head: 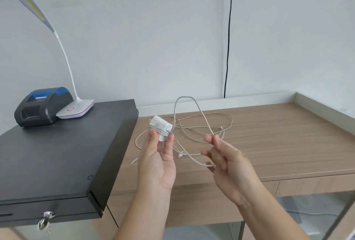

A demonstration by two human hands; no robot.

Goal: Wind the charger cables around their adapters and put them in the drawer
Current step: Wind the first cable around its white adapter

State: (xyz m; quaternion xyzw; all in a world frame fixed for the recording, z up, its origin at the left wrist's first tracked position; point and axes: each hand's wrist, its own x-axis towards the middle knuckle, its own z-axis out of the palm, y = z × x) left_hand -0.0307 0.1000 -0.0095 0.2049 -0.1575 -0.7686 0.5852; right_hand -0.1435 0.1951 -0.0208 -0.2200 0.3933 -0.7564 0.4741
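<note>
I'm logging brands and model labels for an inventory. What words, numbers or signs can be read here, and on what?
No readable text anywhere in the head view.
White adapter held in the left hand: no print visible.
Receipt printer: any label is too blurred to read.
Desk lamp base: a red ring mark only, no letters.
Cash drawer: a small circle mark, no text.

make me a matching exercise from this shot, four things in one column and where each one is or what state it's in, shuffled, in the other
Things
1. white adapter
2. loose cable
3. desk lamp
4. bunch of keys

Places or states
A. hangs from the lock on the front of the black cash drawer
B. pinched by the right hand, looping up above the wooden desk
C. held up in the left hand, a few turns of cable around it
D. stands on top of the cash drawer beside the receipt printer

Pairs: 1-C, 2-B, 3-D, 4-A
</note>
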